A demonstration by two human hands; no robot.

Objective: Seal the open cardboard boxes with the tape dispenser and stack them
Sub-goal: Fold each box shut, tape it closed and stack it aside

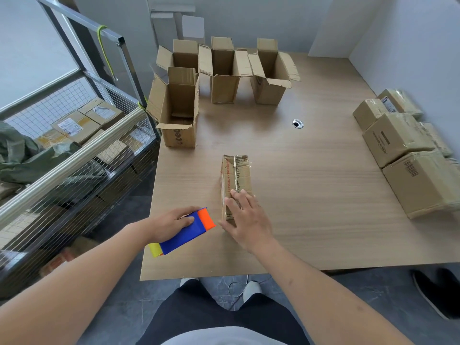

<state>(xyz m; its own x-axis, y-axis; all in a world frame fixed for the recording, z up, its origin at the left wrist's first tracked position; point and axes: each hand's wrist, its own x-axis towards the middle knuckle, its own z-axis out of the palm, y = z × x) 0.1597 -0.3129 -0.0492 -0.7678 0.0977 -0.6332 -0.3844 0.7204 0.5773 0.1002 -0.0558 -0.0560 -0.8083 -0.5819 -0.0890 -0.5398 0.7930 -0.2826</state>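
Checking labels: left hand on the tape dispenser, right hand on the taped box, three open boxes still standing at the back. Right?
Not quite. The head view shows four open boxes, not three. The rest holds: left hand on the tape dispenser, right hand on the taped box.

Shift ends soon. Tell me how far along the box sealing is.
Done: sealed boxes are piled at the table's right edge. In hand: the right hand rests on a taped box while the left hand holds the dispenser. Left: four open boxes at the back need taping and stacking.
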